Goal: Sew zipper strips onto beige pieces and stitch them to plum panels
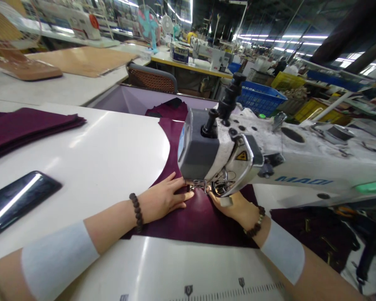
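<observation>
A maroon fabric piece (194, 221) lies under the head of a white and grey sewing machine (203, 154). My left hand (166, 194) rests on the cloth just left of the presser foot (192, 188), its fingers spread out and pressing down. On the other side of the needle area my right hand (235, 205) touches the same cloth. Its fingertips are partly hidden behind the machine head, so I cannot tell whether they pinch the cloth. Part of the fabric runs on behind the machine toward the back edge of the table.
Folded maroon fabric (28, 129) is stacked at the left, with a dark phone (19, 200) in front of it. Dark maroon pieces (316, 234) lie at the right. A ruler scale (225, 292) marks the table's front edge. Behind stand a chair (152, 77) and blue basket (258, 98).
</observation>
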A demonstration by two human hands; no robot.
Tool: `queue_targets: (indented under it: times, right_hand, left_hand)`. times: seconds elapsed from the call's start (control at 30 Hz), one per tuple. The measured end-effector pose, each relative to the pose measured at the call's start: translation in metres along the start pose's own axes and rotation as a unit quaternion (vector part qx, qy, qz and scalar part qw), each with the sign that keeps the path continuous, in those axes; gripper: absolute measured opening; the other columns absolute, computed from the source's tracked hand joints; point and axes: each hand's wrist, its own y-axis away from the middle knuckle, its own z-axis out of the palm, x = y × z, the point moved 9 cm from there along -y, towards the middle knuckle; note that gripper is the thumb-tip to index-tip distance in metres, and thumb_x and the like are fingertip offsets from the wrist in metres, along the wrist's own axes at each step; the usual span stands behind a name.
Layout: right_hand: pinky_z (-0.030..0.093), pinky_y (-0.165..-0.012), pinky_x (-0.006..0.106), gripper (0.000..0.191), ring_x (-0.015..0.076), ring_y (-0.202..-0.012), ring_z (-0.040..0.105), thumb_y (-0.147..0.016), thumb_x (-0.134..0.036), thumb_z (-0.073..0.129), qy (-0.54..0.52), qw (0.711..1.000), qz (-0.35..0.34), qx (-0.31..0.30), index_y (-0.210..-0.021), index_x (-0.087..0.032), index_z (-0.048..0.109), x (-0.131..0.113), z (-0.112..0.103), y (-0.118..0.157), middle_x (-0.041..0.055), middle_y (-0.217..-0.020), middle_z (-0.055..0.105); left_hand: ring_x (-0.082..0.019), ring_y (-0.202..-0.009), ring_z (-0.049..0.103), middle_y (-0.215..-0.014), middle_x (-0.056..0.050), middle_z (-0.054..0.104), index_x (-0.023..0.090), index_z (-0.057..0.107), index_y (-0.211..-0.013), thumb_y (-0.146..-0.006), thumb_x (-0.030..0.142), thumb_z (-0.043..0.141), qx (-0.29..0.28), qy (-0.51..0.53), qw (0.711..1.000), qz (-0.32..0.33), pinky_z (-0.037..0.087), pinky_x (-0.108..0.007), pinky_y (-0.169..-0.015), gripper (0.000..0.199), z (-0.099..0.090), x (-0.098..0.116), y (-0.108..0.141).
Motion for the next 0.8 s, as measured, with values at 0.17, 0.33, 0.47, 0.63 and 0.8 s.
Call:
queue_targets:
  times: [0.17, 0.33, 0.47, 0.63, 0.8]
  right_hand:
    - [0.041, -0.090, 0.045, 0.033, 0.0292, -0.097, 0.056, -0.080, -0.031, 0.058, 0.137, 0.989, 0.043, 0.029, -0.104, -0.008, 0.062, -0.035, -0.008, 0.058, 0.0190, -0.104, 0.061]
    - [0.045, -0.085, 0.046, 0.034, 0.0281, -0.092, 0.059, -0.083, -0.027, 0.053, 0.135, 0.991, 0.024, 0.011, -0.111, -0.010, 0.059, -0.065, -0.005, 0.086, 0.0171, -0.103, 0.062]
    - [0.034, -0.096, 0.050, 0.040, 0.0285, -0.113, 0.046, -0.084, -0.019, 0.049, 0.063, 0.996, 0.054, 0.013, -0.123, -0.013, 0.049, -0.051, -0.015, 0.059, 0.0145, -0.121, 0.052]
    - [0.033, -0.098, 0.046, 0.043, 0.0245, -0.119, 0.040, -0.088, -0.019, 0.042, -0.012, 0.999, 0.043, -0.009, -0.130, -0.015, 0.040, -0.039, 0.002, 0.041, 0.0115, -0.125, 0.049]
    - [0.034, -0.097, 0.046, 0.042, 0.0243, -0.119, 0.040, -0.087, -0.019, 0.042, -0.013, 0.999, 0.033, -0.007, -0.129, -0.018, 0.042, -0.034, 0.013, 0.046, 0.0104, -0.128, 0.047]
  left_hand:
    - [-0.025, -0.106, 0.051, -0.114, -0.012, 0.056, 0.016, 0.060, -0.108, -0.092, 0.022, 0.042, 0.002, -0.045, 0.997, -0.055, 0.042, -0.043, -0.091, 0.025, -0.017, -0.004, 0.006]
    - [-0.025, -0.094, 0.055, -0.104, -0.014, 0.058, 0.009, 0.059, -0.102, -0.086, 0.033, 0.053, 0.018, -0.037, 0.989, -0.140, 0.048, -0.037, -0.081, 0.029, -0.017, 0.020, 0.007]
    - [-0.029, -0.099, 0.052, -0.106, -0.017, 0.056, 0.005, 0.054, -0.107, -0.072, 0.048, 0.065, 0.024, -0.037, 0.986, -0.163, 0.045, -0.041, -0.086, 0.056, -0.006, 0.030, 0.001]
    - [-0.030, -0.101, 0.049, -0.111, -0.018, 0.054, 0.003, 0.052, -0.110, -0.063, 0.054, 0.069, 0.029, -0.035, 0.978, -0.205, 0.043, -0.042, -0.087, 0.071, -0.002, 0.027, 0.000]
    - [-0.030, -0.100, 0.049, -0.115, -0.019, 0.051, 0.002, 0.050, -0.113, -0.061, 0.055, 0.069, 0.009, -0.024, 0.971, -0.236, 0.042, -0.041, -0.087, 0.076, 0.003, 0.026, 0.001]
